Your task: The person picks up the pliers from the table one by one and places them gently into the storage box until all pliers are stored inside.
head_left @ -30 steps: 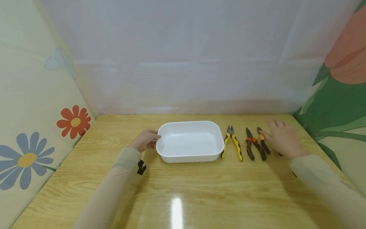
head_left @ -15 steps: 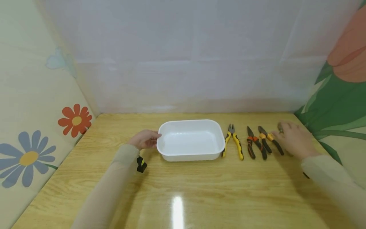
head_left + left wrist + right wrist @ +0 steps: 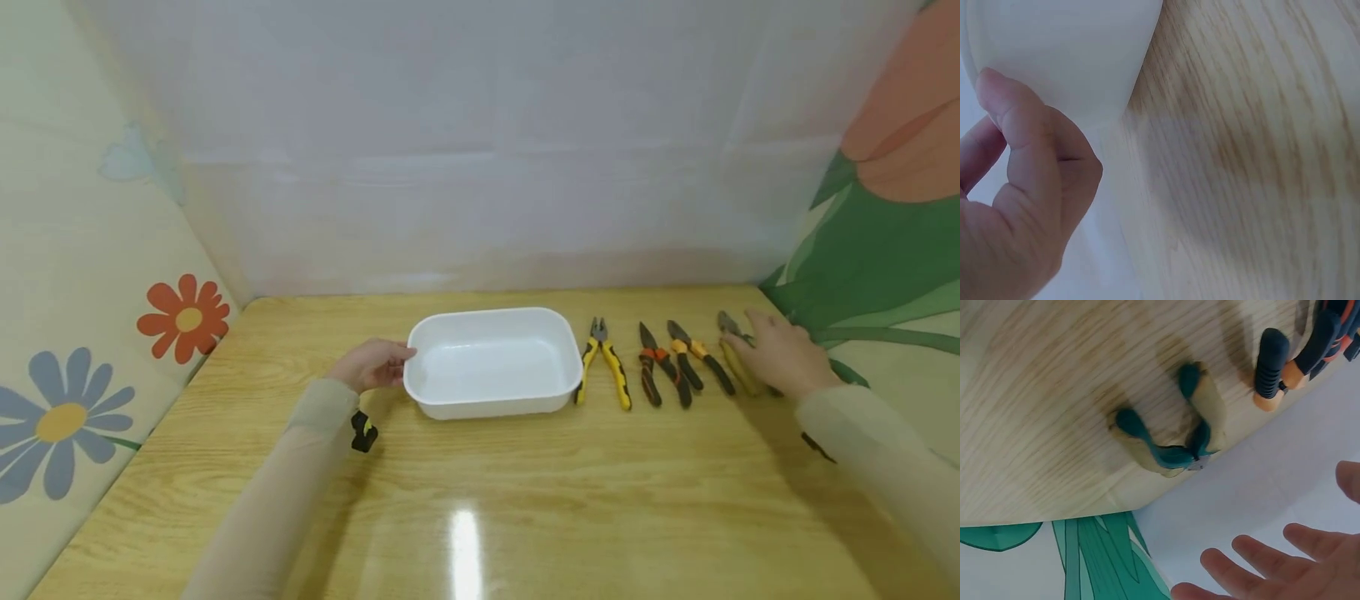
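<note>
My left hand pinches the left rim of a white plastic tub, with the thumb against its wall in the left wrist view. Over at the right, my right hand hovers with fingers spread, holding nothing. Nearest to it lie pliers with green and tan handles, partly hidden by the hand in the head view. Between the tub and these, three more pliers lie in a row: yellow-and-black pliers, red-and-black pliers and orange-and-black pliers. All their handles are spread.
The wooden table runs back to a pale cloth wall. Flower-printed cloth borders both sides. A black-and-yellow piece shows under my left wrist.
My right hand has moved right, from beside the orange-and-black pliers to the green-and-tan ones, uncovering the tools it passed. The left hand stays on the tub's rim.
</note>
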`<state>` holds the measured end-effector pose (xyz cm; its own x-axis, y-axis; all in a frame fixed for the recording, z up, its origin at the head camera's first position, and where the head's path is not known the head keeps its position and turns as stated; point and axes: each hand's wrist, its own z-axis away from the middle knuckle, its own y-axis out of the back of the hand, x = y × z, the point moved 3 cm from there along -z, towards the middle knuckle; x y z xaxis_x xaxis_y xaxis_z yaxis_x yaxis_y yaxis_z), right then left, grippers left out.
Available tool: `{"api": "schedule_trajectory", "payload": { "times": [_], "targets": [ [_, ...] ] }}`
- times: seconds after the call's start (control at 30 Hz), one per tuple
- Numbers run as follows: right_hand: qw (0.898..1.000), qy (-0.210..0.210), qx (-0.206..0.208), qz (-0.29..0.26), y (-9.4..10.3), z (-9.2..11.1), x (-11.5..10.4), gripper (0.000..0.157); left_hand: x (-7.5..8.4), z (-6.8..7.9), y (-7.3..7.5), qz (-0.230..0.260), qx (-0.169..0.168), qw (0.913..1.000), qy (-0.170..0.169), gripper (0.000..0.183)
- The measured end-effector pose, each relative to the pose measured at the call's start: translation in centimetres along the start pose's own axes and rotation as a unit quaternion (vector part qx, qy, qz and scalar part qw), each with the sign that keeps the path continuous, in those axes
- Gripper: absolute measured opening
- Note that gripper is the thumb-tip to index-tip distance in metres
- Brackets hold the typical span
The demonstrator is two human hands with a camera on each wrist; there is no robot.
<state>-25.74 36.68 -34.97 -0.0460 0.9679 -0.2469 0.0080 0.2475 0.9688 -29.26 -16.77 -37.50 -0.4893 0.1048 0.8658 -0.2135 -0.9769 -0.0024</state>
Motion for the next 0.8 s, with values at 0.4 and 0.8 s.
{"api": "schedule_trajectory", "payload": {
  "times": [0.4,0.8],
  "targets": [
    [0.999,0.017,-0.034,-0.017,-0.5,-1.1,0.7,0.083,-0.4,0.0,0.5,-0.002,0.001,1.0,0.004,0.032],
    [0.998,0.009,-0.06,-0.005,-1.5,-1.6,2.2,0.084,-0.3,0.0,0.4,-0.001,-0.002,1.0,0.008,0.039]
  ]
}}
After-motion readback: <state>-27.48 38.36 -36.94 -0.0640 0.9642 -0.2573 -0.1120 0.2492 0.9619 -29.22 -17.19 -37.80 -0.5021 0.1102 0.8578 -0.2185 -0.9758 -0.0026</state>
